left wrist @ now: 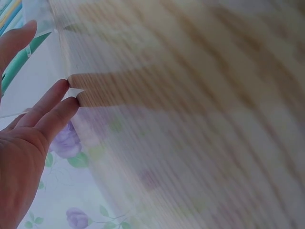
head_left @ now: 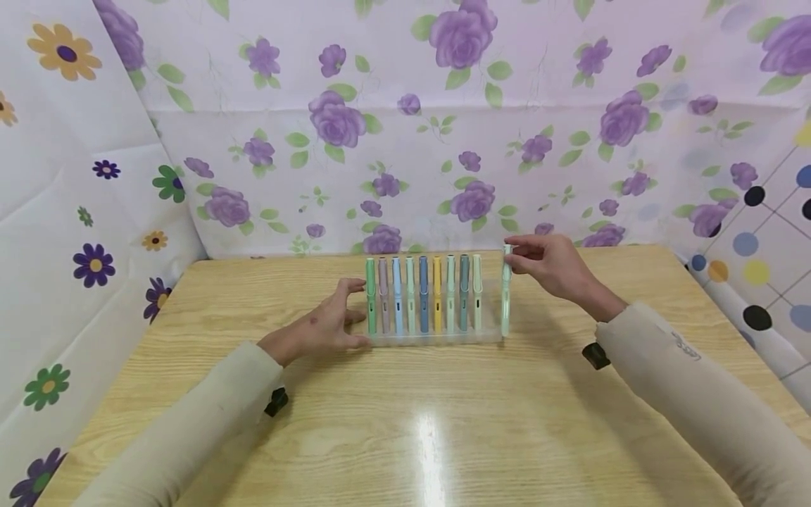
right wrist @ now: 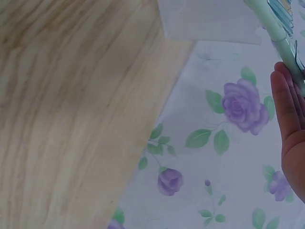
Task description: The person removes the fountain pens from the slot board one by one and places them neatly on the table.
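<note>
The right grip [head_left: 550, 265] pinches the pale pen [head_left: 505, 299] near its top; better hold it upright. The left grip [head_left: 328, 325], spread, should steady the rack [head_left: 437, 340].

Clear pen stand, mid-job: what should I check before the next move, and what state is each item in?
1. Clear pen stand resting on the wooden table: ok.
2. Nine capped pens upright in a row in it: ok.
3. Left hand at the stand's left end: ok.
4. Right hand pinching the pale mint pen near its top, pen upright: ok.
5. That pen's lower end seated in the stand's right end: cannot tell.
6. Even spacing: not ok; in the head view, the gap beside the pinched pen looks wider than those between the other nine.
</note>
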